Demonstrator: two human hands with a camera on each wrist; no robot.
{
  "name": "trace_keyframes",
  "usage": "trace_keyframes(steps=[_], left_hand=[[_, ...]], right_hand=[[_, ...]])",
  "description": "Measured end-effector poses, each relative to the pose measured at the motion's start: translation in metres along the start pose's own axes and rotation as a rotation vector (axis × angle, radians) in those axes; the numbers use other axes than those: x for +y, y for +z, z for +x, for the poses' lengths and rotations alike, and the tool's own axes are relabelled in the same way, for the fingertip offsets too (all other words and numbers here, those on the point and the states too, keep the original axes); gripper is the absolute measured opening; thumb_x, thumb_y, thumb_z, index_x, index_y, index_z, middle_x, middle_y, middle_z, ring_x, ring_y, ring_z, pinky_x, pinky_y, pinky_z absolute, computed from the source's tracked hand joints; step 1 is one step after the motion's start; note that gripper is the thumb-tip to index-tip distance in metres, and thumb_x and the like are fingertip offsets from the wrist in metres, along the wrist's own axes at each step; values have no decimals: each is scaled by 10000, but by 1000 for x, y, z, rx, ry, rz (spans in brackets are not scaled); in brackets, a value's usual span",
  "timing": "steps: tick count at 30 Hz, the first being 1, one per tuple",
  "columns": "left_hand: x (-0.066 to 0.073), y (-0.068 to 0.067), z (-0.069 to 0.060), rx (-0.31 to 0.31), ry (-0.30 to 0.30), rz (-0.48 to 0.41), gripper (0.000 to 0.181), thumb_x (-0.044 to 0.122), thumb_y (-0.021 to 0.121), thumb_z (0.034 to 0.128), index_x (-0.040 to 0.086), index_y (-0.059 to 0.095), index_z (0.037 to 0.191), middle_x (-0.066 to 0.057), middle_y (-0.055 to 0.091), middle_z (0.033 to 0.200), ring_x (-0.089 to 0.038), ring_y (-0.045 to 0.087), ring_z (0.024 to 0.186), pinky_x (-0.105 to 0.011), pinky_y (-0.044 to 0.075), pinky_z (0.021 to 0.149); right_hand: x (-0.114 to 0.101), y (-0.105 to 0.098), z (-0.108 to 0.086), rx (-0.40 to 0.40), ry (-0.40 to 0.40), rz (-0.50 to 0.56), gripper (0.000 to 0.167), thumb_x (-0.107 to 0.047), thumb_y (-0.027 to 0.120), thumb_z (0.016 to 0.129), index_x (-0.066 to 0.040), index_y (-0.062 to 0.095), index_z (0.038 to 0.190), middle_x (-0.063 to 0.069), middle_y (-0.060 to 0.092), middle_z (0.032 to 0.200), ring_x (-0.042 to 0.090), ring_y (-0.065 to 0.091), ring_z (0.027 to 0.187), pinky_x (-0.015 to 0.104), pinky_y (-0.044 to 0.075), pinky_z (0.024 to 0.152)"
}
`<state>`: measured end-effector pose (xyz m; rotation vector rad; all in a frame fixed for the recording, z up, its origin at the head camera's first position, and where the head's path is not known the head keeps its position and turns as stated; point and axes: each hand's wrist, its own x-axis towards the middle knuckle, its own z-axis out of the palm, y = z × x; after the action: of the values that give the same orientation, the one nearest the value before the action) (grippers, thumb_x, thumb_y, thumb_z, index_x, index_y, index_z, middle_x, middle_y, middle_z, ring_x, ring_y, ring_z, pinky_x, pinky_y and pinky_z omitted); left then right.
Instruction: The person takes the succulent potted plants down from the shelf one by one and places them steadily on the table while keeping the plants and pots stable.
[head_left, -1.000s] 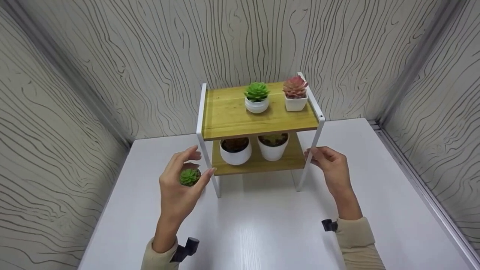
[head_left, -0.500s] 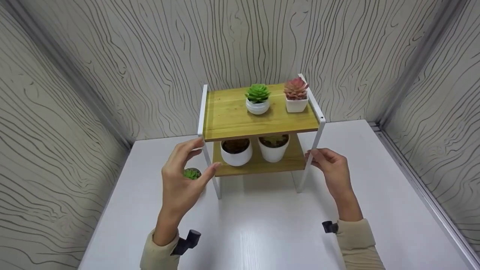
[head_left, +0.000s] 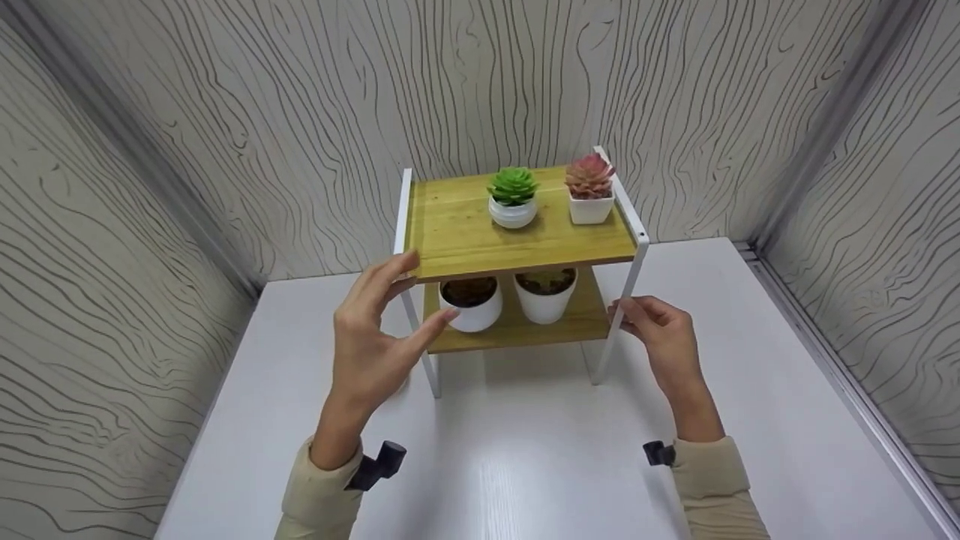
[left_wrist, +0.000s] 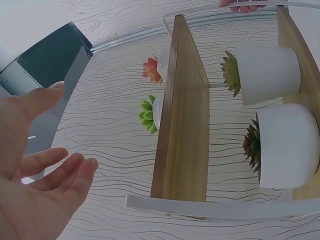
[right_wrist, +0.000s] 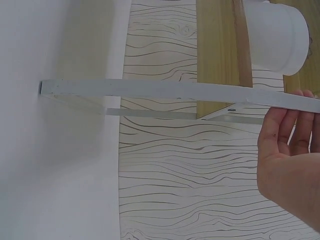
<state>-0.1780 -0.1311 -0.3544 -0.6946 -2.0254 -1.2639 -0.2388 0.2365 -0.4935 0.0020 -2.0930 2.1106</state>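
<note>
My left hand (head_left: 367, 364) is held up at the left front of a two-tier wooden shelf (head_left: 450, 247), thumb and fingers spread, with nothing between them. In the left wrist view this hand (left_wrist: 30, 205) appears apart from the shelf. My right hand (head_left: 666, 341) pinches the shelf's white right front leg (head_left: 628, 281); fingertips reach behind that leg in the right wrist view. On the top board stand a green succulent (head_left: 513, 196) in a round white pot and a pink succulent (head_left: 590, 187) in a square one. The lower board carries two larger white pots (head_left: 480, 315), (head_left: 546, 306).
The shelf stands on a white table (head_left: 517, 457) against a wood-grain-patterned back wall (head_left: 315, 135). Similar panels close off both sides. A small pot on the table at the left is mostly hidden behind my left hand.
My left hand has risen forward and to the right towards the upper board, covering the small green succulent on the table. The right hand keeps its place on the leg.
</note>
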Motion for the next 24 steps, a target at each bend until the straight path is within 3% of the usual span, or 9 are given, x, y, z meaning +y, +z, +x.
trace_keyframes(steps=[8, 15, 24], left_hand=[[2, 11, 14, -16, -16, -46, 732, 105, 909, 821, -48, 556, 1443, -162, 667, 1314, -273, 654, 1258, -284, 596, 1029], [5, 17, 23, -35, -32, -14, 770, 165, 912, 830, -17, 529, 1473, -171, 673, 1304, -274, 676, 1242, -279, 598, 1023], [5, 25, 31, -43, -47, 1, 652, 182, 896, 852, 9, 604, 1409, -137, 659, 1338, -211, 648, 1280, -259, 590, 1033]], right_hand=[[0, -1, 0, 3, 5, -7, 381, -339, 712, 1010, 11, 744, 1157, 34, 783, 1064, 142, 751, 1068, 217, 605, 974], [1, 0, 0, 5, 12, 5, 515, -321, 715, 1009, 143, 665, 1226, -48, 788, 1003, 88, 756, 1009, 219, 612, 957], [2, -2, -1, 2, 13, -26, 434, -373, 715, 1003, 18, 734, 1191, 5, 784, 1067, 143, 736, 1092, 212, 601, 977]])
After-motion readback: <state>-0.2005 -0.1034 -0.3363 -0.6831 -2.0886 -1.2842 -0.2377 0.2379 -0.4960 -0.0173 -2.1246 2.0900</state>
